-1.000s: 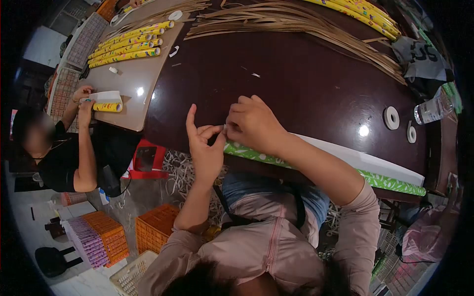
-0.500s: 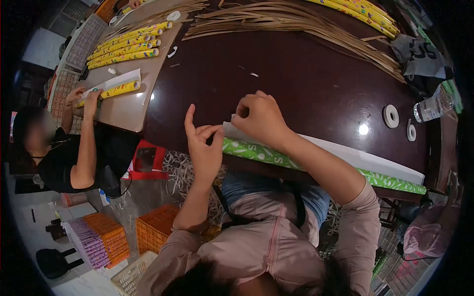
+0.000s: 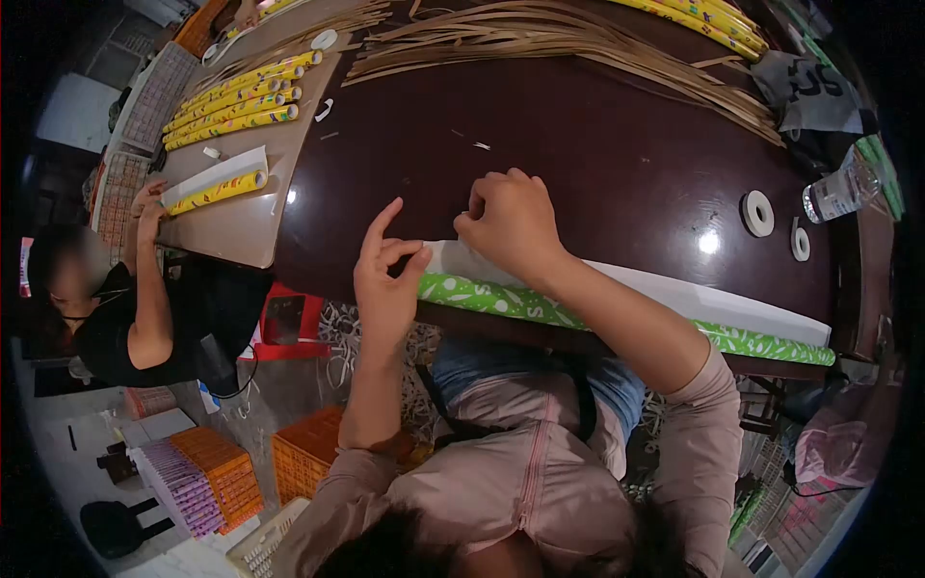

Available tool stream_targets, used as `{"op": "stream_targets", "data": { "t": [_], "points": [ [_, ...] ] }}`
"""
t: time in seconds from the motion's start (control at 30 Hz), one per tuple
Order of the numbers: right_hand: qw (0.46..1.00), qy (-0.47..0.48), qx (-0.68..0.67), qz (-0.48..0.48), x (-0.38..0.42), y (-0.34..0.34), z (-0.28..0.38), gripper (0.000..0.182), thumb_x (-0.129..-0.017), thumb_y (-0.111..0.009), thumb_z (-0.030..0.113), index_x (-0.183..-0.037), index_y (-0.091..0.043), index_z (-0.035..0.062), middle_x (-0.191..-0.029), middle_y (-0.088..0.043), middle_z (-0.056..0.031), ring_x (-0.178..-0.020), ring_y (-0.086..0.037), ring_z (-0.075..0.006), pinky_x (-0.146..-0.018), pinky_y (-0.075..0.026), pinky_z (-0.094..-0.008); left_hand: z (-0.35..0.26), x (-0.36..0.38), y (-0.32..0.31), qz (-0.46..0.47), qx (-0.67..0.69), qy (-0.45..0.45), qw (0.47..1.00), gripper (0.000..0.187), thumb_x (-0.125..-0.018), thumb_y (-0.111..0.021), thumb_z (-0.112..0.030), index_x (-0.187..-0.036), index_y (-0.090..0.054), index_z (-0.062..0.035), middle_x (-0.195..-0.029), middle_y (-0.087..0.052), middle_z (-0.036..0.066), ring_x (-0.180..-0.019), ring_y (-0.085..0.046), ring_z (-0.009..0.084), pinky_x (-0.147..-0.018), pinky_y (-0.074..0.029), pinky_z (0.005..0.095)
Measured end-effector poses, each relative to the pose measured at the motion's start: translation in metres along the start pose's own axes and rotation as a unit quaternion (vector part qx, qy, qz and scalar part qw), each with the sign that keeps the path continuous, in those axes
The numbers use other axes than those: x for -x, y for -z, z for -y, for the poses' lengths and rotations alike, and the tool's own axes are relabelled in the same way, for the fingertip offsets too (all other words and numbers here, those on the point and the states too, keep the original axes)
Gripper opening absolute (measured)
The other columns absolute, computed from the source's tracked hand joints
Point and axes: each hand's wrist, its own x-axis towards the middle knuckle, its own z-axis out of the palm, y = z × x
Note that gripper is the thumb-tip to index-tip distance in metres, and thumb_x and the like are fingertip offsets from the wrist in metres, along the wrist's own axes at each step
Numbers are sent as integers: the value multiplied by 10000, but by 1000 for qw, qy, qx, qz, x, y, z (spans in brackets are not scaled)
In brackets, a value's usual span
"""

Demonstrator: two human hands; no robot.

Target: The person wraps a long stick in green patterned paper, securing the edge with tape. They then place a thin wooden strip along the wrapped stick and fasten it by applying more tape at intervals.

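Note:
A green-and-white patterned roll of wrapping paper (image 3: pixel 525 302) lies along the table's near edge, its white-backed flap (image 3: pixel 674 289) spread behind it. My left hand (image 3: pixel 387 279) is at the roll's left end. One finger points up, while the others curl against the thumb; anything between them is too small to make out. Above the flap, my right hand (image 3: pixel 515 226) is closed with its fingers curled down toward the thumb. Its grip faces away from view, so what it holds, if anything, is hidden. My right forearm crosses over the roll and covers part of it.
White tape rolls (image 3: pixel 758 214) and a clear plastic cup (image 3: pixel 838 193) stand at the right. Brown strips (image 3: pixel 540 34) lie along the back. At left, a co-worker (image 3: pixel 125 299) handles a yellow roll (image 3: pixel 217 193) near several others. Orange crates (image 3: pixel 308 453) stand on the floor.
The view has shifted slightly. My hands keep nearly the same pose, the right a little higher. The co-worker's hands have moved left, toward the far end of the yellow roll.

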Motion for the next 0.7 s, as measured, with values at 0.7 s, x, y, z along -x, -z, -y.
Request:
{"op": "stream_targets", "data": {
  "t": [0.7],
  "points": [
    [999, 0, 18, -40, 1, -10, -10, 156, -705, -686, 211, -685, -686, 56, -750, -655, -75, -827, -580, -248, -777, -407, -373, -9, -4, 16, 50, -63, -125, 989, 319, -928, -577, -49, -1243, -584, 1, -1166, -659, 150, -1123, -591, 218, -993, -435, 349]
  ]
}}
